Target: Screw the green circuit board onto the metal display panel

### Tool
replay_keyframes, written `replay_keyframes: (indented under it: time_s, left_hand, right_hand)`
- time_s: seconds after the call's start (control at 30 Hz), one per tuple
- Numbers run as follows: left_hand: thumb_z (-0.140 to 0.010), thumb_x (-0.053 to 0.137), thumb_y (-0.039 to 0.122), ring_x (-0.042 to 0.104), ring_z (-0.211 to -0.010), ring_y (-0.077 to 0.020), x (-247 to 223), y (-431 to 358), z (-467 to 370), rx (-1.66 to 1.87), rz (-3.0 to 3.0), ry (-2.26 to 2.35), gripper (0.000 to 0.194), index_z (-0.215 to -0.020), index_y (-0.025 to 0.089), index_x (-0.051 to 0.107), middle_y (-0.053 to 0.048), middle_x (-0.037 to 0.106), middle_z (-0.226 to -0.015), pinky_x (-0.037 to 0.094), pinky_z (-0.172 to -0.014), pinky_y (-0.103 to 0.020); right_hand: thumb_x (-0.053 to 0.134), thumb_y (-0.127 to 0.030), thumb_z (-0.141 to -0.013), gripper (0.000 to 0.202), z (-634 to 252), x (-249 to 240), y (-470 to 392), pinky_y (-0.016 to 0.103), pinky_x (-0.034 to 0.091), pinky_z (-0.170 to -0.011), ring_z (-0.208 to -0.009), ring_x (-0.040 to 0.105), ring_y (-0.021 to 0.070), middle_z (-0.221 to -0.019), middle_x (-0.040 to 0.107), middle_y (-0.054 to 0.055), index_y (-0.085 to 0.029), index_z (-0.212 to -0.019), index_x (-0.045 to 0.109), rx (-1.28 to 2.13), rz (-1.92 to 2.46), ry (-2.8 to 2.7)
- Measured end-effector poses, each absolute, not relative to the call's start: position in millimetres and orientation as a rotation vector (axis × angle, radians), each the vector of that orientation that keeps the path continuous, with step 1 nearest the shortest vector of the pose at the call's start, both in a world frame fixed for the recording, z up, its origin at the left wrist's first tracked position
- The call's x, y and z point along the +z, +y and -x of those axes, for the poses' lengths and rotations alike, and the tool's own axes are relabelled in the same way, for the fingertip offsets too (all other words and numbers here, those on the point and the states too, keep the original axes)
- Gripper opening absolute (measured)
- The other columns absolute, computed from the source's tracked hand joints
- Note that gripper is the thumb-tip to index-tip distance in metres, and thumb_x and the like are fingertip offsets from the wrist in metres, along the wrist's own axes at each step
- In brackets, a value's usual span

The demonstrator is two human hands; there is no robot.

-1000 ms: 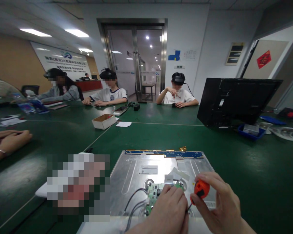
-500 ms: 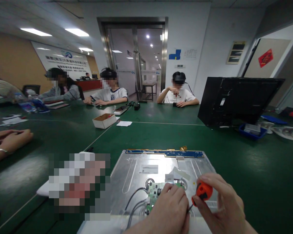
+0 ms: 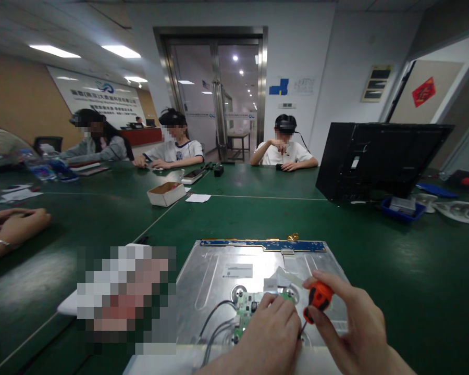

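Note:
In the lower middle, a green circuit board with dark and grey cables sits on a silver metal panel. My left hand covers the board's right part, its fingers curled down; whatever their tips pinch is hidden. Between the fingers and thumb of my right hand is the orange and black handle of a screwdriver. The tool leans, its thin shaft running down-left to the left fingertips, where its tip is out of sight. A strip of blue circuit board runs along the panel's far edge.
A blurred-out pale and reddish object lies left of the panel. Farther back are an open cardboard box, a black monitor and a blue tray. Another person's hands rest at left; several people sit across the green table.
The screwdriver handle has shifted slightly left and turned in my right fingers, showing more black grip. My left hand stays over the board.

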State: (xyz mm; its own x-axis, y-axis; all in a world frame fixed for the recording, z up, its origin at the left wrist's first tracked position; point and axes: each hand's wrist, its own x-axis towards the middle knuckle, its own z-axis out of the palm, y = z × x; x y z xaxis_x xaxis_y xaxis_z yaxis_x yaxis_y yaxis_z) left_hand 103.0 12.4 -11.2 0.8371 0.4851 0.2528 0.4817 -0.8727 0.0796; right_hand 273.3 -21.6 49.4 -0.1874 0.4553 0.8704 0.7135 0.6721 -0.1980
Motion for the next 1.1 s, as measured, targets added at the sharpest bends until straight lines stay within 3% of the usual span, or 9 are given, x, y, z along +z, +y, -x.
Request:
replay_keyframes:
  time_s: [0.17, 0.4, 0.87, 0.97, 1.1]
  left_hand:
    - [-0.091, 0.063, 0.024, 0.058, -0.089, -0.0225, -17.9, 12.4, -103.4, 0.479, -2.975, 0.822, 0.011, -0.095, 0.015, 0.058, -0.005, 0.065, -0.096, 0.040, -0.082, -0.037]
    - [-0.091, 0.063, 0.031, 0.058, -0.089, -0.0236, -18.6, 14.0, -103.5, 0.464, -3.003, 0.786, 0.019, -0.096, 0.014, 0.059, -0.006, 0.066, -0.096, 0.039, -0.082, -0.038]
    - [-0.092, 0.063, 0.027, 0.058, -0.087, -0.0220, -18.2, 12.7, -103.0, 0.501, -3.017, 0.798, 0.014, -0.094, 0.015, 0.057, -0.004, 0.065, -0.094, 0.038, -0.081, -0.037]
    - [-0.091, 0.063, 0.028, 0.058, -0.085, -0.0220, -17.3, 12.6, -103.5, 0.488, -3.024, 0.793, 0.015, -0.093, 0.015, 0.057, -0.005, 0.064, -0.092, 0.038, -0.081, -0.037]
    - [-0.090, 0.064, 0.028, 0.059, -0.089, -0.0229, -15.7, 13.0, -103.6, 0.465, -2.996, 0.795, 0.015, -0.093, 0.015, 0.057, -0.005, 0.065, -0.094, 0.039, -0.082, -0.037]
  right_hand:
    - [0.057, -0.019, -0.088, 0.031, -272.3, 43.6, -21.1, 0.027, 0.058, -0.065, -0.074, 0.070, 0.0177, -0.088, 0.071, 0.006, -0.017, -0.119, 0.056, -0.306, 0.906, -1.791]
    - [0.057, -0.023, -0.090, 0.029, -270.5, 47.2, -17.9, 0.027, 0.058, -0.062, -0.072, 0.070, 0.0178, -0.084, 0.071, 0.005, -0.018, -0.118, 0.054, -0.365, 0.895, -1.805]
    - [0.057, -0.019, -0.087, 0.039, -273.0, 42.3, -21.3, 0.031, 0.059, -0.065, -0.075, 0.070, 0.0198, -0.093, 0.071, 0.007, -0.019, -0.126, 0.054, -0.275, 0.903, -1.790]
    - [0.056, -0.020, -0.089, 0.038, -272.6, 46.2, -21.3, 0.031, 0.059, -0.069, -0.085, 0.070, 0.0211, -0.098, 0.071, 0.009, -0.019, -0.127, 0.055, -0.298, 0.935, -1.819]
    - [0.052, -0.021, -0.091, 0.048, -276.2, 43.1, -24.7, 0.029, 0.058, -0.071, -0.087, 0.070, 0.0199, -0.107, 0.070, 0.010, -0.017, -0.139, 0.048, -0.314, 0.978, -1.879]
